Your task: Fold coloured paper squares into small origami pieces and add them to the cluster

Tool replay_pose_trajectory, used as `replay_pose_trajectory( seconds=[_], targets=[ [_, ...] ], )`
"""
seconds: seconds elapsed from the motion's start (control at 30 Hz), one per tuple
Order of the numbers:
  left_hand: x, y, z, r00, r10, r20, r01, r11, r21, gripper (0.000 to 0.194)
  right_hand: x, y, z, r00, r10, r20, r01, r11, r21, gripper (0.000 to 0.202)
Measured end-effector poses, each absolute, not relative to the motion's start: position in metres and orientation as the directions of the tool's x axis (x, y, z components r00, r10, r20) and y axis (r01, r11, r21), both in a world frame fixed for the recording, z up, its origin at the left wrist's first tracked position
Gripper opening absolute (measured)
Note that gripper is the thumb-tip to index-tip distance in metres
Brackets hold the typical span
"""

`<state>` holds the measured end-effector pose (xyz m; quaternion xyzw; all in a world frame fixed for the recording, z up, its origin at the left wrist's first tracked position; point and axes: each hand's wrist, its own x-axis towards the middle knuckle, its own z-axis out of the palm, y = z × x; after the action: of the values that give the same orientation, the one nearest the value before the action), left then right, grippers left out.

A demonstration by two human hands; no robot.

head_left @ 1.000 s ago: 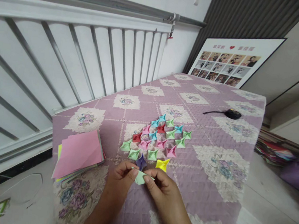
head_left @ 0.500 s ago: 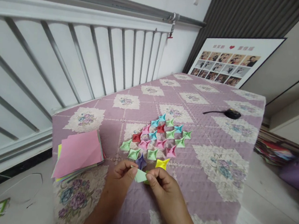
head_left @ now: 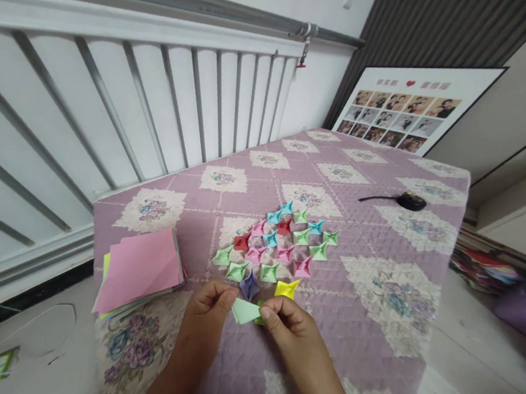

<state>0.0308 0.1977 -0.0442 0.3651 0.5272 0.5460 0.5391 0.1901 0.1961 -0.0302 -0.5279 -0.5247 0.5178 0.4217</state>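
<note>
A folded piece of light green paper (head_left: 244, 312) is held between my two hands, low over the table. My left hand (head_left: 210, 309) pinches its left corner between thumb and fingers. The right corner is in the closed fingertips of my right hand (head_left: 288, 320). Just beyond my hands sit several small folded paper shapes in rows, among them a purple one (head_left: 249, 284), a yellow one (head_left: 286, 288) and a green one (head_left: 269, 273). Another yellow-green shape (head_left: 259, 316) lies partly hidden behind the paper and my right fingers.
A stack of coloured paper squares (head_left: 142, 269), pink on top, lies at the left. On the right side is a black object with a strap (head_left: 412, 201). The floral tablecloth (head_left: 327, 304) covers the table, and a white radiator (head_left: 160, 98) runs along the left.
My left fingers have shifted slightly left and down, and more of the light green paper shows between my hands. My right hand keeps its pinch. The view has moved a little.
</note>
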Motion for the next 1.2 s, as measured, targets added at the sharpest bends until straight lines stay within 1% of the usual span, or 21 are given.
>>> replay_pose_trajectory(
  seconds=[0.1,0.2,0.27,0.33,0.4,0.47,0.57,0.63,0.73,0.8,0.9,1.03,1.1,1.2],
  targets=[
    [0.032,0.198,-0.047,-0.159,0.976,-0.148,-0.212,0.113,0.971,0.022,0.189,0.194,-0.030,-0.069,0.996,-0.065,0.144,-0.055,-0.988,0.032],
    [0.034,0.200,-0.048,-0.125,0.975,-0.186,-0.257,0.149,0.955,0.023,0.187,0.193,-0.030,-0.048,0.997,-0.058,0.134,-0.051,-0.990,0.031],
    [0.036,0.202,-0.046,-0.078,0.978,-0.193,-0.306,0.161,0.938,0.029,0.187,0.193,-0.029,-0.029,0.997,-0.068,0.109,-0.064,-0.992,0.031],
    [0.038,0.203,-0.043,0.010,0.983,-0.181,-0.310,0.176,0.934,0.035,0.188,0.194,-0.029,-0.009,0.998,-0.065,0.081,-0.064,-0.995,0.032],
    [0.038,0.201,-0.041,0.117,0.978,-0.173,-0.256,0.198,0.946,0.030,0.189,0.195,-0.028,0.014,0.999,-0.047,0.059,-0.048,-0.997,0.033],
    [0.038,0.200,-0.041,0.171,0.969,-0.181,-0.186,0.212,0.959,0.020,0.190,0.195,-0.028,0.039,0.999,-0.024,0.044,-0.025,-0.999,0.033],
    [0.037,0.199,-0.046,0.130,0.970,-0.207,-0.116,0.223,0.968,0.012,0.190,0.195,-0.029,0.047,0.999,0.006,0.064,0.003,-0.998,0.031],
    [0.036,0.200,-0.048,0.110,0.971,-0.211,-0.095,0.221,0.971,0.012,0.190,0.194,-0.029,0.040,0.999,0.034,0.112,0.030,-0.993,0.029],
    [0.036,0.201,-0.046,0.107,0.981,-0.162,-0.059,0.169,0.984,0.013,0.189,0.191,-0.027,0.044,0.995,0.089,0.185,0.080,-0.979,0.026],
    [0.035,0.200,-0.044,0.106,0.986,-0.125,-0.019,0.128,0.992,0.014,0.187,0.190,-0.025,0.054,0.992,0.114,0.203,0.101,-0.974,0.023],
    [0.034,0.199,-0.043,0.122,0.988,-0.091,0.045,0.086,0.995,0.013,0.185,0.189,-0.022,0.068,0.984,0.166,0.211,0.148,-0.966,0.011],
    [0.035,0.197,-0.045,0.162,0.985,-0.059,0.093,0.044,0.995,0.010,0.183,0.190,-0.019,-0.016,0.965,0.261,0.271,0.255,-0.928,0.005],
    [0.037,0.197,-0.046,0.162,0.986,-0.044,0.098,0.028,0.995,0.011,0.183,0.191,-0.019,-0.047,0.957,0.285,0.287,0.286,-0.914,0.012],
    [0.042,0.198,-0.044,0.159,0.986,-0.045,0.057,0.037,0.998,0.009,0.183,0.192,-0.020,-0.016,0.949,0.314,0.291,0.304,-0.907,0.018]
  ],
)
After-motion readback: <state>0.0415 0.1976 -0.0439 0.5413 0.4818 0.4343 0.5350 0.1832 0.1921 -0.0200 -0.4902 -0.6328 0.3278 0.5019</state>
